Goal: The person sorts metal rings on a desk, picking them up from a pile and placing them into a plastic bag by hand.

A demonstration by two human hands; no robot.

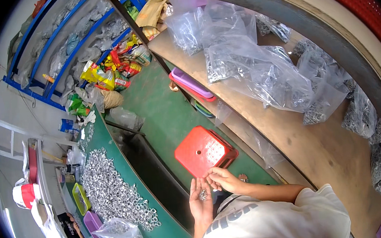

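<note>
My left hand (199,207) is turned palm up, with its fingers stretched out and a few small silver metal pieces (202,195) lying in the palm; they look like rings. My right hand (225,180) reaches in from the right beside it. Its fingertips are bent together close to the left fingers, and whatever they hold is too small to make out. Just beyond both hands stands a red plastic stool (193,143) with a hole in its seat.
On the left, a green table (128,172) bears a large pile of silver metal rings (109,188), a plastic bag (126,235) and a purple basket (93,227). A wooden shelf (265,125) on the right holds clear bags of metal parts (274,80). Blue shelving (38,60) stands behind.
</note>
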